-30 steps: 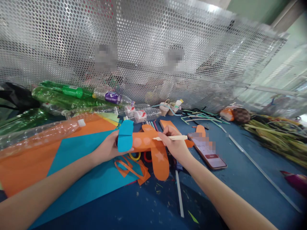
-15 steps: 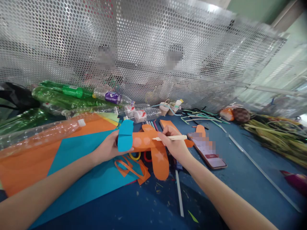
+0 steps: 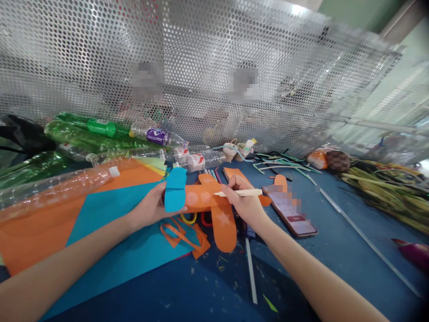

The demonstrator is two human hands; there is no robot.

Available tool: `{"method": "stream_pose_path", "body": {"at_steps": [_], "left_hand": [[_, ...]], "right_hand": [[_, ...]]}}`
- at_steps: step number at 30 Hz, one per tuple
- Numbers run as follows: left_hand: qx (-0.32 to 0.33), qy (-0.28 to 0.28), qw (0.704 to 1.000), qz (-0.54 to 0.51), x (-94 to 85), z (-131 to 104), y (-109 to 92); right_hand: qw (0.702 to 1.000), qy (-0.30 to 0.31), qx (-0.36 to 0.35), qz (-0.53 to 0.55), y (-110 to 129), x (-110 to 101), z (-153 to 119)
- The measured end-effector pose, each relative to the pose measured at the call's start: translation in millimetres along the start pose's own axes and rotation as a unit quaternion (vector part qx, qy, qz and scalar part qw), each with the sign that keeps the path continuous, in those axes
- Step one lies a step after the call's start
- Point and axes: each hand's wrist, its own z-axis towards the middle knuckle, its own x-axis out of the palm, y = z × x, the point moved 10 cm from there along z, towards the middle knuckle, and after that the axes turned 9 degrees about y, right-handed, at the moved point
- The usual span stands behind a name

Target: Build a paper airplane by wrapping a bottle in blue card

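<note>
1. Here's the left hand (image 3: 150, 208), clamped on one end of the orange paper airplane (image 3: 214, 205), right behind the folded blue paper strip (image 3: 175, 190), with a fingertip peeking out underneath.
2. And the airplane itself? It stretches from the left hand's grip across to the right hand (image 3: 243, 201), so the body sits squarely between the two, pale circles and all.
3. The right hand is closed in a writing grip on a cream-white marker (image 3: 250, 192), tip pointing back toward the left hand, right at the circles; whether it touches the paper, I cannot tell.
4. One rounded wing with pale stars drops toward the wearer, just left of and below the right hand; the other rises on the far side.
5. Below the body, between the hands, we've got a yellow scissor handle (image 3: 189, 219) and curled orange scraps (image 3: 201, 245).
6. Under the left forearm, a big blue sheet (image 3: 110, 250) overlaps an orange one (image 3: 36, 228).
7. Over to the right of the right hand, a smartphone (image 3: 290, 214) lies face up on the blue counter (image 3: 335, 250).
</note>
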Motion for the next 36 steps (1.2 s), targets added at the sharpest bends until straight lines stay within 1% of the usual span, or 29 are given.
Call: {"method": "stream_pose_path", "body": {"at_steps": [6, 13, 18, 24, 31, 36], "left_hand": [[0.001, 0.004, 1.000, -0.014, 0.4, 0.2, -0.6], [0.004, 0.005, 1.000, -0.009, 1.1, 0.3, -2.3], [0.006, 0.003, 1.000, -0.007, 0.1, 0.2, -1.8], [0.005, 0.003, 1.000, 0.002, -0.5, 1.8, -3.1], [0.005, -0.001, 1.000, 0.000, -0.4, 0.7, -3.9], [0.003, 0.003, 1.000, -0.001, 1.1, 0.7, -0.2]], "right_hand": [[1.000, -0.004, -0.001, -0.010, 0.8, -1.4, 0.2], [0.999, 0.034, 0.001, 0.011, -5.7, 5.1, 1.6], [0.999, 0.036, 0.002, 0.025, -8.7, 5.4, 2.1], [0.999, 0.031, -0.003, 0.023, -6.2, 5.4, 1.5], [0.999, 0.036, -0.003, 0.026, -12.0, 5.3, 2.6], [0.999, 0.042, -0.004, 0.025, -13.5, 6.3, 3.0]]}}
